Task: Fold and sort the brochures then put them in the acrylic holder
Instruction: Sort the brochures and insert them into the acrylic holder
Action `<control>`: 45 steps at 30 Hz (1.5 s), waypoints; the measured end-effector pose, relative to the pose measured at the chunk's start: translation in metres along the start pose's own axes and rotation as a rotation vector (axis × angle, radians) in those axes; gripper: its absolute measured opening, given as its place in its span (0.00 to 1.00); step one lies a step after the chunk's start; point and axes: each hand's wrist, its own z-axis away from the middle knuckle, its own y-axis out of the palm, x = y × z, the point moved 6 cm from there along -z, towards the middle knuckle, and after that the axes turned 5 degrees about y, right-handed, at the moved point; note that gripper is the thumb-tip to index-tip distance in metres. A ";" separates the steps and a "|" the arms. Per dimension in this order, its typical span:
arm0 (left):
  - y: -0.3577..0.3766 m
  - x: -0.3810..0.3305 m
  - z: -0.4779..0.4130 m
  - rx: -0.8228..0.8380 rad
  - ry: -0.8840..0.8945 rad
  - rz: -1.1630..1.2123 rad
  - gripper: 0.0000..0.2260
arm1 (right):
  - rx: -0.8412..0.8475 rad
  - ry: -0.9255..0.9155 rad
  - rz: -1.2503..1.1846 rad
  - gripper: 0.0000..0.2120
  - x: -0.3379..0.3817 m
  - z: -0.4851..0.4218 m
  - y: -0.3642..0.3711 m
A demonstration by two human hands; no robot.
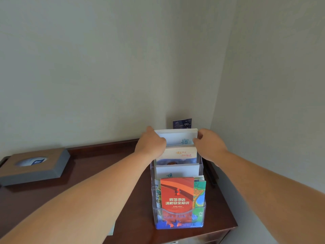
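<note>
Pinched white brochure stack [177,136] by its sides w/ left hand [151,144] & right hand [209,146], at rear tier of acrylic holder [200,162], slotting step, prob. near done; next needed even downward push.

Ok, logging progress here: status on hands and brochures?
Left hand, right hand grip rear brochure stack by its sides. Acrylic holder front tiers filled. Blue card behind, not obstructing.

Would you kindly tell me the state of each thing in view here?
left hand, gripping the white brochure stack at its left edge.
right hand, gripping its right edge.
white brochure stack, upright at the rear tier.
acrylic holder, upright, every tier filled.
red brochure, upright in the front tier.
tissue box, tissue showing in the opening.
</note>
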 end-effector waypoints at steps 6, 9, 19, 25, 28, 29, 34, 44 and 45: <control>-0.007 -0.004 0.000 -0.009 0.103 -0.059 0.13 | -0.018 -0.014 -0.005 0.07 -0.001 0.000 -0.007; -0.006 -0.006 0.002 -0.036 0.144 -0.058 0.16 | -0.037 -0.035 0.042 0.08 0.000 0.002 -0.010; -0.012 -0.005 0.007 -0.150 0.178 -0.068 0.17 | -0.087 -0.043 0.126 0.07 0.007 0.007 -0.010; -0.010 -0.009 0.010 -0.148 0.200 -0.082 0.17 | -0.062 -0.005 0.115 0.09 0.003 0.006 -0.012; -0.012 -0.007 0.012 -0.173 0.202 -0.064 0.17 | -0.065 -0.013 0.101 0.10 0.005 0.007 -0.012; -0.012 -0.007 0.013 -0.178 0.201 -0.058 0.17 | -0.062 -0.013 0.095 0.10 0.005 0.007 -0.012; -0.013 -0.006 0.014 -0.191 0.187 -0.032 0.16 | -0.057 -0.011 0.070 0.10 0.005 0.010 -0.012; -0.012 -0.004 0.014 -0.187 0.193 -0.056 0.17 | -0.057 0.000 0.062 0.11 0.003 0.013 -0.008; -0.011 -0.005 0.014 -0.176 0.194 -0.073 0.17 | -0.045 0.003 0.066 0.11 0.003 0.013 -0.007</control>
